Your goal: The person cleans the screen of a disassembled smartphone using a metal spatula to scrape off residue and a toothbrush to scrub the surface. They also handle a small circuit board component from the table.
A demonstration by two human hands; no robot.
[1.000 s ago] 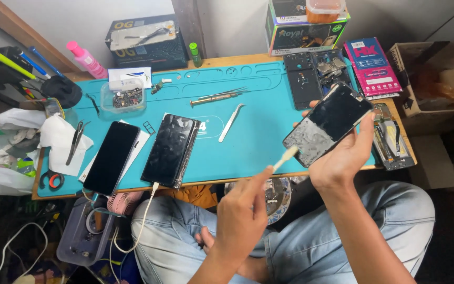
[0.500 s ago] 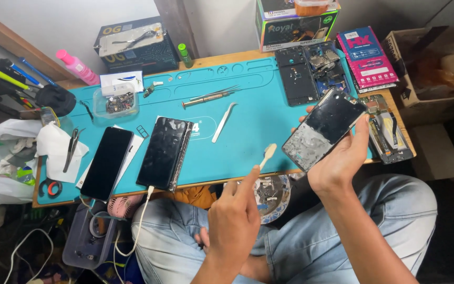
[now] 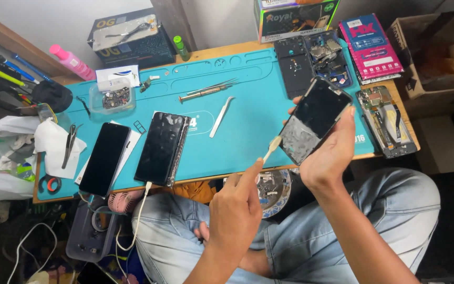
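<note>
Three phones: one held [image 3: 315, 120]; two on the mat [image 3: 104, 158] [image 3: 162, 148]; one tweezers [image 3: 221, 117]; one screwdriver [image 3: 204, 93].

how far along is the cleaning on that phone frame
Done: the phone frame is already stripped and open. In hand: the right hand holds it while the left hand touches a small brush to its lower edge. Left: residue shows there, and the circuit board lies apart.

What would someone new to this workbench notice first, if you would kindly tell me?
The eye falls first on the opened phone that the right hand holds tilted above the near right edge of the teal work mat, with the left hand bringing a small pale brush to its lower end. Next come two dark phones lying side by side on the mat's near left part.
</note>
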